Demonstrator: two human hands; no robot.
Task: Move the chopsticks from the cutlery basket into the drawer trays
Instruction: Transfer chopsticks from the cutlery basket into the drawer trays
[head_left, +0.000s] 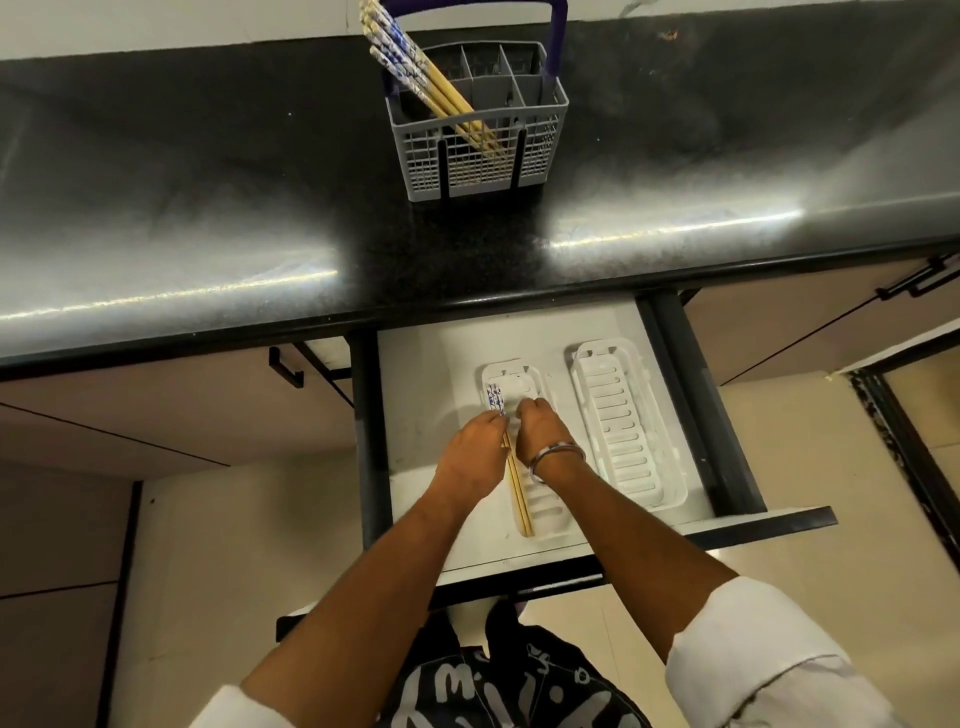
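A grey cutlery basket (480, 156) with a dark blue handle stands on the black counter. Several chopsticks (415, 67) with blue-patterned tops lean out of its left side. Below, the open drawer (415, 395) holds two white slotted trays. A pair of chopsticks (517, 491) lies along the left edge of the left tray (545, 512). Over that tray, my left hand (475, 454) rests its fingers on the pair. My right hand (540, 428), with a metal bangle on the wrist, is curled beside them, touching the tray. The right tray (626, 431) holds nothing.
The black counter (208, 197) runs across the view, its front edge overhanging the drawer's back. Cupboard doors with dark handles (284, 368) flank the drawer. The drawer's dark front rail (753, 522) sits near my body.
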